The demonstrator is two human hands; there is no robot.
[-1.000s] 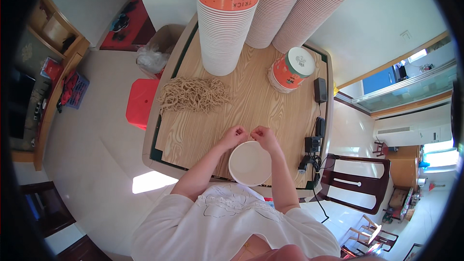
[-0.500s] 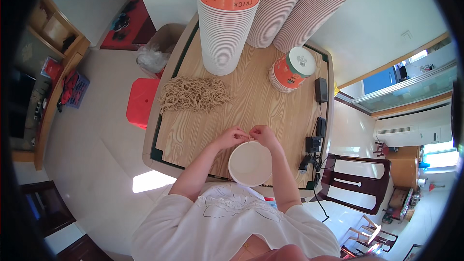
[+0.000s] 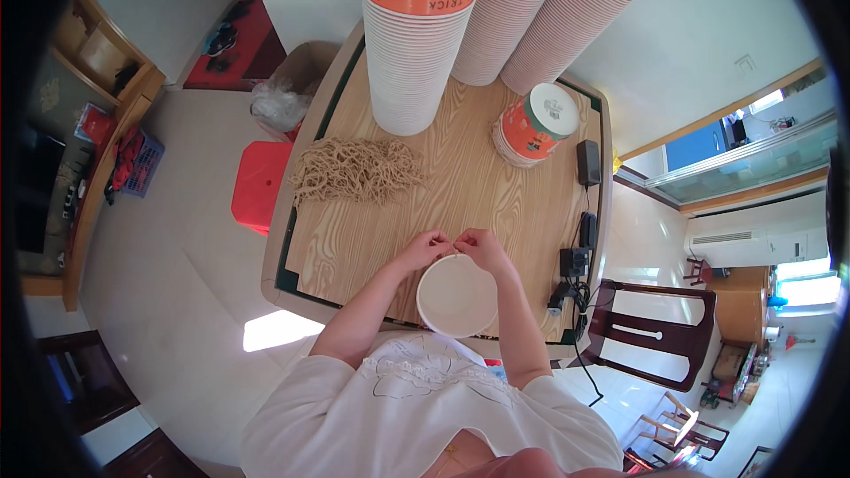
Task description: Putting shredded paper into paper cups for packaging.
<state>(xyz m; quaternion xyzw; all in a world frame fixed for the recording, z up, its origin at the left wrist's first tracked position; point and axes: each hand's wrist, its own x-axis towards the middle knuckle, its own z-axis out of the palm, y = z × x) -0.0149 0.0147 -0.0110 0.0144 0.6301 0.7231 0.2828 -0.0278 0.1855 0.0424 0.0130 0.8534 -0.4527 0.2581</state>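
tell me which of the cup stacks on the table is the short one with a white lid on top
The short stack near the table's right edge, beside the black adapter. The three other stacks behind it are far taller and have no lid.

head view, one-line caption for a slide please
Both hands meet at the far rim of a white paper bowl on a wooden table.

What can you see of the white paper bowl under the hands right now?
The white paper bowl looks like a plain, round paper cup seen from above, open side up and empty. It sits upright near the wooden table's front edge. The left hand and right hand meet at its far rim, fingers pinching there.
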